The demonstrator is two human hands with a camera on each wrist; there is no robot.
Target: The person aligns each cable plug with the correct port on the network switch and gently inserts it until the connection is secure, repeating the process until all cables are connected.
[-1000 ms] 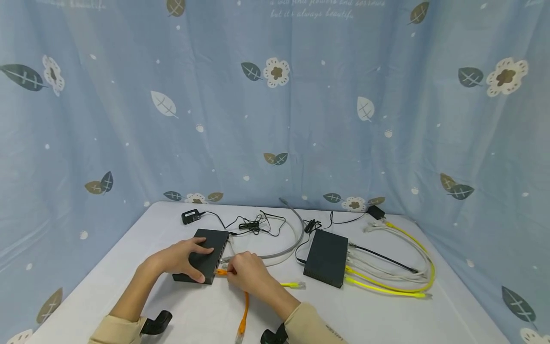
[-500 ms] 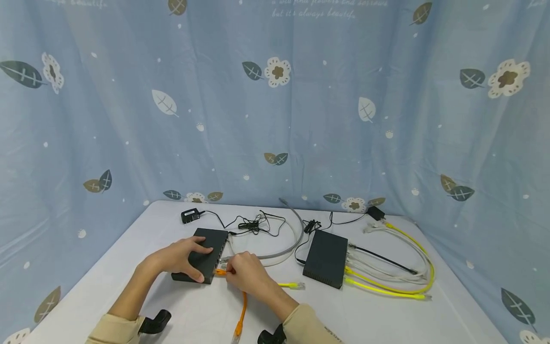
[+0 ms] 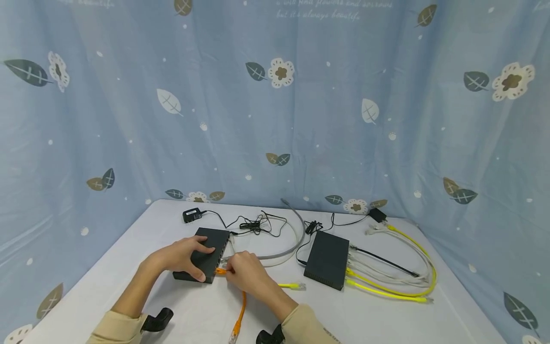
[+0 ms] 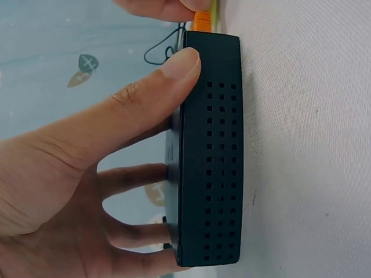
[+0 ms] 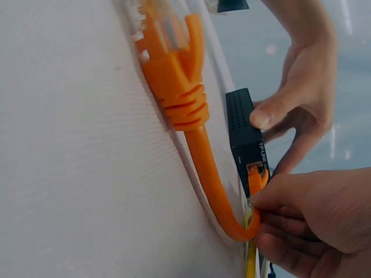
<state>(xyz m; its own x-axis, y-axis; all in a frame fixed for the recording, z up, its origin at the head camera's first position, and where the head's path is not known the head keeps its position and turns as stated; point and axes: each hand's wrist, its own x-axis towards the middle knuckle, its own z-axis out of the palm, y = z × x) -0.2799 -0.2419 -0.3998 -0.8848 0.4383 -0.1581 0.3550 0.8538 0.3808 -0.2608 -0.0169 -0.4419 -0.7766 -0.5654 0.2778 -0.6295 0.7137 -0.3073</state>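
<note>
My left hand (image 3: 182,258) holds a black network switch (image 3: 210,260) down on the table; its thumb (image 4: 182,65) lies over the near edge and its other fingers spread across the top. Beside the port side, my right hand (image 3: 249,273) pinches the plug end of an orange network cable (image 5: 255,179). That plug sits at an end port of the switch, though how deep it goes cannot be told. The orange cable's other plug (image 5: 168,75) lies loose near the front. A grey cable (image 3: 275,255) also runs from the port side, with a white cable (image 3: 281,262) beside it.
Right of my hands stands a second black switch (image 3: 327,260), with yellow (image 3: 382,291), white and black cables at its ports. Power adapters (image 3: 192,215) and tangled black cords (image 3: 253,225) lie at the back. A loose yellow plug (image 3: 296,286) shows beyond my right forearm.
Both hands keep their places on the switch and the orange plug. The loose end of the orange cable has shifted slightly left; the head view has moved a little.
</note>
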